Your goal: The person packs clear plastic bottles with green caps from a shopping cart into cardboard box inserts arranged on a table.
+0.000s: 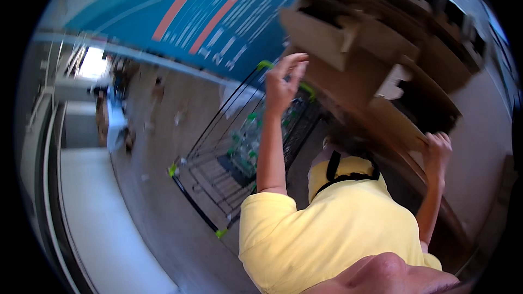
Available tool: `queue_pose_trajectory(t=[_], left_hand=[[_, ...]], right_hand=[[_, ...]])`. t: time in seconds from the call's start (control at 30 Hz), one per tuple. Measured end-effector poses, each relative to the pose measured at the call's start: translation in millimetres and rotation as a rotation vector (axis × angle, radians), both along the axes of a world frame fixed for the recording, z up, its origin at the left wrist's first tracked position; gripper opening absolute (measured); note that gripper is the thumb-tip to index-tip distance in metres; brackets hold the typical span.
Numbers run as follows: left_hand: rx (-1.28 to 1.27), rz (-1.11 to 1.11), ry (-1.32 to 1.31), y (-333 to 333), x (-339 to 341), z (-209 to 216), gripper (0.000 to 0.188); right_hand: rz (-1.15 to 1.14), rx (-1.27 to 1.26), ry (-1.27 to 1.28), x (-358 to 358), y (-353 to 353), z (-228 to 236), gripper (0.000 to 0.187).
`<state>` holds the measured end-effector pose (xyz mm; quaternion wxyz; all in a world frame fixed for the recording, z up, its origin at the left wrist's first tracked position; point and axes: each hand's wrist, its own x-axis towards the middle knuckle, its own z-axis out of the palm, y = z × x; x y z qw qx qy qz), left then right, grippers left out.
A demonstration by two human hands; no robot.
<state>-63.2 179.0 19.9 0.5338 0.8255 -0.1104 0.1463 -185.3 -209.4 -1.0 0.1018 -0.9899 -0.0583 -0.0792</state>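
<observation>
My left hand (283, 80) is raised in the middle of the view, over the far end of a shopping cart (210, 177). Its fingers are loosely bent, apart from the thumb, and nothing shows in them. My right hand (437, 152) is closed at the near edge of an open cardboard box (406, 120), whose inside is dark. Clear plastic bottles (246, 144) with green caps lie in the cart, partly hidden by my left forearm. More open cardboard boxes (376, 38) stand in rows beyond the one at my right hand.
A blue printed panel (185, 11) with orange stripes rises behind the cart. The boxes rest on a brown tabletop (468, 179). On the left are a long white surface (103, 212) and, farther off, a cluttered stand (113, 117). Small scraps lie on the floor (163, 147).
</observation>
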Motion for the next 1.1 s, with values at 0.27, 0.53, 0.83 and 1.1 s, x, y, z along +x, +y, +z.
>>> queue_pose_trajectory(t=[0.27, 0.53, 0.83, 1.1], left_hand=[[0.380, 1.254, 0.707, 312.5, -190.5, -296.2, 0.022], [0.362, 1.216, 0.824, 340.9, -222.1, -417.5, 0.053], [0.883, 1.110, 1.326, 353.7, -199.1, -477.6, 0.064], [-0.431, 0.994, 1.304, 323.5, -202.9, -447.9, 0.051]], right_hand=[[-0.050, 0.024, 0.126, 7.1, -17.8, -12.1, 0.019], [-0.128, -0.025, 0.315, 10.0, -36.4, -5.9, 0.021], [-0.230, -0.164, 0.104, -20.9, -60.4, -36.0, 0.022], [-0.366, -0.007, 0.086, -8.5, 7.5, 1.1, 0.014]])
